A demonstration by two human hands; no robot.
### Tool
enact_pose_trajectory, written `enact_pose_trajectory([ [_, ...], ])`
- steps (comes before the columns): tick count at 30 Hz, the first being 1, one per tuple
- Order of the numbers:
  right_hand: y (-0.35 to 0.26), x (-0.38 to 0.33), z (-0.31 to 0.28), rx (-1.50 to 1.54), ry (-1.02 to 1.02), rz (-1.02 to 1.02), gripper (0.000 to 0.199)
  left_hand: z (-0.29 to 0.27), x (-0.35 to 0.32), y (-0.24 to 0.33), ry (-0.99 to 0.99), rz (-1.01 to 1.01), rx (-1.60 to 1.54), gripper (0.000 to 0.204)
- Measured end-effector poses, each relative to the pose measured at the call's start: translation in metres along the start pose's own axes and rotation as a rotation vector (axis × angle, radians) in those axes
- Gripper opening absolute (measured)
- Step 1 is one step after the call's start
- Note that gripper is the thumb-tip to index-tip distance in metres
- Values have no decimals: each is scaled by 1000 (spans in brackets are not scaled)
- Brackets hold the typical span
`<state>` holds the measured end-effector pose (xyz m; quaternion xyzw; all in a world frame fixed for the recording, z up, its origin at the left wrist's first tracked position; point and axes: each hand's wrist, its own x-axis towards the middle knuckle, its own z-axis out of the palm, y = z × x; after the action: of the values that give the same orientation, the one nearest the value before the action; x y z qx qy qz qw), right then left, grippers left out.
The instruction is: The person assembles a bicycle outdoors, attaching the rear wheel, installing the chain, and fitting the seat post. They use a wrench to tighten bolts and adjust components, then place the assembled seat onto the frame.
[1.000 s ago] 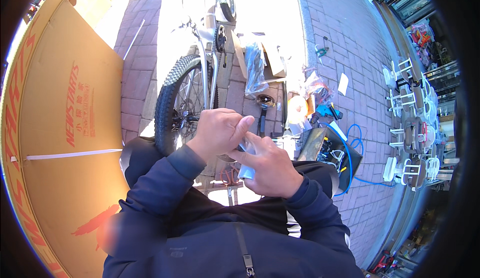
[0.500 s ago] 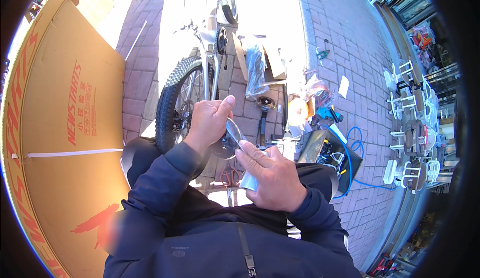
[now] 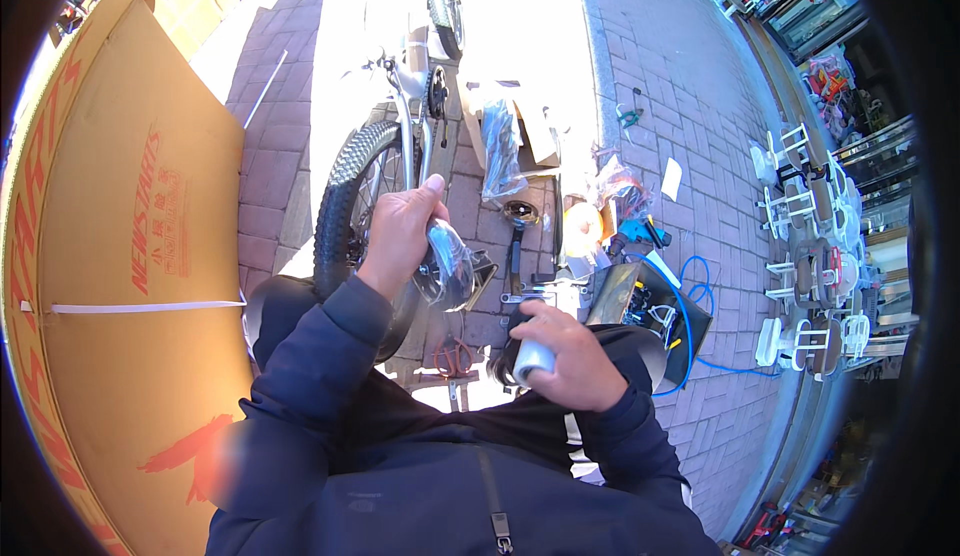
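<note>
My left hand (image 3: 397, 238) is closed, thumb up, around the upper end of a rounded, dark thing in clear plastic film (image 3: 449, 268); its exact kind cannot be made out. In my right hand (image 3: 577, 358) is a small white roll (image 3: 533, 360), gripped above my right thigh and apart from the wrapped thing. Just beyond my left hand stands a silver bicycle (image 3: 417, 91). Its knobbly black tyre (image 3: 332, 191) is close to my left forearm. Red-handled pliers or scissors (image 3: 452, 358) lie on the ground between my legs.
A tall cardboard box (image 3: 100, 226) stands along my left. At right lie an open tool case (image 3: 622, 291), a blue hose (image 3: 692, 321) and a teal power tool (image 3: 642, 232). Ahead are an opened carton (image 3: 540, 141) and a black post (image 3: 517, 256). White racks (image 3: 812, 256) line the far right.
My right hand has moved away from the wrapped thing, down and to the right, with the white roll. My left hand has shifted slightly left and still holds the wrapped thing, which has turned.
</note>
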<state>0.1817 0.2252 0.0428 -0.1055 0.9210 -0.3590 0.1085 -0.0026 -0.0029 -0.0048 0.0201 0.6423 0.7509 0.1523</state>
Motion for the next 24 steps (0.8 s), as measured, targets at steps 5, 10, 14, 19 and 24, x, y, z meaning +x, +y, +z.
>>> enact_pose_trajectory([
  [5, 129, -19, -62, -51, 446, 183, 50, 5, -2, -10, -68, 7, 92, 52],
  [10, 273, -66, -38, 931, 56, 601, 43, 9, -2, -13, -77, 19, 240, 51],
  [14, 319, -95, 4, 832, -85, 386, 44, 13, -6, -16, -84, 47, 370, 51],
  [19, 220, -44, -51, 472, 292, 700, 55, 26, -15, -21, -136, 107, 626, 50],
  [24, 40, 45, -24, 64, 424, 7, 64, 49, -29, -34, -188, 191, 785, 47],
])
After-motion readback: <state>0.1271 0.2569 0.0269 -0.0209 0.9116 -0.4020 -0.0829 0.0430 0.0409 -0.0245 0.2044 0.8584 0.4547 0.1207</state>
